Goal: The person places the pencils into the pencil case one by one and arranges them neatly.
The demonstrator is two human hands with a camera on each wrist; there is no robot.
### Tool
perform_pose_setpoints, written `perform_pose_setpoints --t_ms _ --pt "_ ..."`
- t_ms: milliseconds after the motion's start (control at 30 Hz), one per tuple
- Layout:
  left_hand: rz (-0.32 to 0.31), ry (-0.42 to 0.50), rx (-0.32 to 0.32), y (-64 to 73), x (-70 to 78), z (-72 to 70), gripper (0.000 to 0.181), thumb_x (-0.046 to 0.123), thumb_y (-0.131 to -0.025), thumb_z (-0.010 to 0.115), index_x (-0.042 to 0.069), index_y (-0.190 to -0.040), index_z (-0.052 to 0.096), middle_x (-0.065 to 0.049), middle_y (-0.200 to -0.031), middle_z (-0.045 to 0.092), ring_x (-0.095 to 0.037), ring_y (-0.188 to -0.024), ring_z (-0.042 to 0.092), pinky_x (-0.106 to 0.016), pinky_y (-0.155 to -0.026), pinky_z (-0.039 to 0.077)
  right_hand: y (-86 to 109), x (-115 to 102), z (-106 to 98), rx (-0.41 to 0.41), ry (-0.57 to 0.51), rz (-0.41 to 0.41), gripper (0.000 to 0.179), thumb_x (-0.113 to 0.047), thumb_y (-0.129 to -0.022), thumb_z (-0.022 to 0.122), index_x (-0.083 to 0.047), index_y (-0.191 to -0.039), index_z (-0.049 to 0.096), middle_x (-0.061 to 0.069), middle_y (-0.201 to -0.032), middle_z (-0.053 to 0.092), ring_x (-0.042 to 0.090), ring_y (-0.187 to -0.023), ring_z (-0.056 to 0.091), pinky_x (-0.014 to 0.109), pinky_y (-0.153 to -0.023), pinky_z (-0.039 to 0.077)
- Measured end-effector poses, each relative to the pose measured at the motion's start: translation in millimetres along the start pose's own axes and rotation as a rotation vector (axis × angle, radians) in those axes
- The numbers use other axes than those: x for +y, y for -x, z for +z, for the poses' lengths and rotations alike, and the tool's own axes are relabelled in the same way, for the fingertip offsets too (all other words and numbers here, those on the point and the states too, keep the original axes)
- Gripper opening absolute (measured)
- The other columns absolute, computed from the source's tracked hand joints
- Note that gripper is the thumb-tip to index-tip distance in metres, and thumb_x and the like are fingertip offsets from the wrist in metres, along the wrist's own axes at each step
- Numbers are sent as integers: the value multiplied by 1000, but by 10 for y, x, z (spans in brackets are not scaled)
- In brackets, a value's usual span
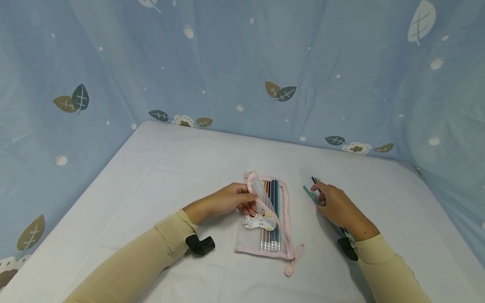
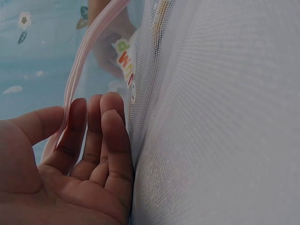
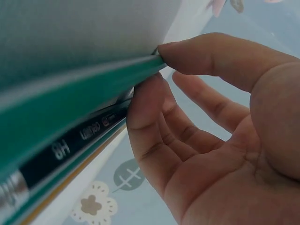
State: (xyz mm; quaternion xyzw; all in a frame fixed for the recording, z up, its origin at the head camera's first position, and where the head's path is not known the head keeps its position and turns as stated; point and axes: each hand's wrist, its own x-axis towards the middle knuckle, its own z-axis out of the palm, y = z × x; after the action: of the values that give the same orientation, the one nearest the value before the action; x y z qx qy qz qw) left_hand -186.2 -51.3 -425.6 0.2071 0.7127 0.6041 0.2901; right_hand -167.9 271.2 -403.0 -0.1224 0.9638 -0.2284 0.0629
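Blue leaf-print cloth (image 1: 235,63) backs the white tabletop (image 1: 182,160). Below frame centre, the left hand (image 1: 229,200) pinches a pink-trimmed pouch (image 1: 249,240); farther right, the right hand (image 1: 336,207) pinches a green pencil (image 3: 79,96).

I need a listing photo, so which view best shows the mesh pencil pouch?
The head view: the mesh pencil pouch shows nearly whole, with its pink trim and pencils inside. The left wrist view shows only mesh, trim and lettering up close. The right wrist view shows none that I can make out.
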Motion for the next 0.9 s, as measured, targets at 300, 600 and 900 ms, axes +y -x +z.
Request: perform_pose_setpoints --t_ms 300,600,900 --pt "-12 -3 -2 15 -26 10 24 18 -104 52 -4 -105 62 -5 -86 70 -10 -73 65 -24 -72 56 24 -46 11 33 -33 1 62 8 -82 67 2 -139 43 21 -101 69 24 -82 67 30 -60 54" --pt "-8 8 3 0 -11 11 23 16 -104 52 -5 -105 62 -4 -85 70 -10 -73 65 -24 -71 56 35 -72 -63 93 -54 -63 60 2 -87 66 -3 -142 42 14 -98 68 17 -76 60 28 -56 48" --pt "-8 -1 5 -27 -25 6 24 17 -104 51 -5 -105 62 -5 -85 70 -11 -74 66 -25 -72 57 67 -99 -128 203 -102 -92 58 2 -91 60 -6 -145 41 16 -104 66 22 -84 63 27 -59 49"
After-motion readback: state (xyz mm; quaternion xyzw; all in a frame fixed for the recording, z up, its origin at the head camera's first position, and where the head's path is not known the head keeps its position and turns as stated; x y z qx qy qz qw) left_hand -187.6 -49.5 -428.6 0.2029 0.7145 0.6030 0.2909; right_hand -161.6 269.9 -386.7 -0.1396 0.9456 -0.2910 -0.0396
